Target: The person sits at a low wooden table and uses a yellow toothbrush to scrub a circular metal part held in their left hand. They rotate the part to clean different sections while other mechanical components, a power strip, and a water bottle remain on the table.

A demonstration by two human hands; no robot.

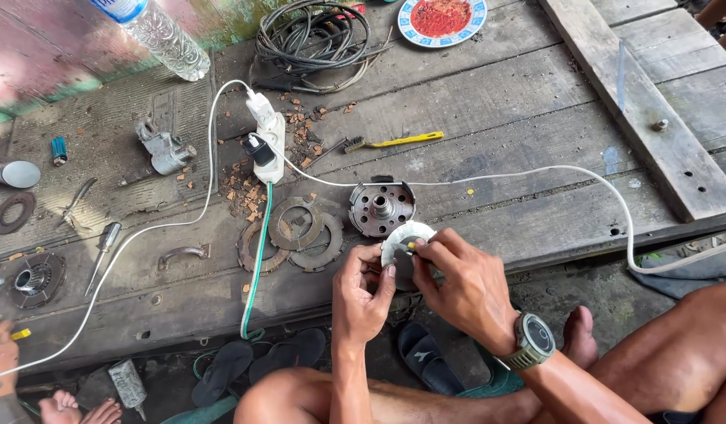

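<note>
My left hand [361, 292] and my right hand [463, 284] together hold a round silvery metal disc [402, 239] over the front edge of a worn wooden platform [496, 102]. My right fingers pinch a small yellow-tipped piece against the disc's face. Just beyond the disc lies a round metal hub with holes [381, 208]. A green watch [532, 342] is on my right wrist.
Several ring-shaped plates [295, 232] lie left of the hub. A white power strip [267, 140] with white cables, a yellow brush [394, 142], a screwdriver [104, 247], pliers [74, 202], a plastic bottle [163, 35], coiled cables [316, 35], a plate [442, 19]. Sandals [253, 363] lie below.
</note>
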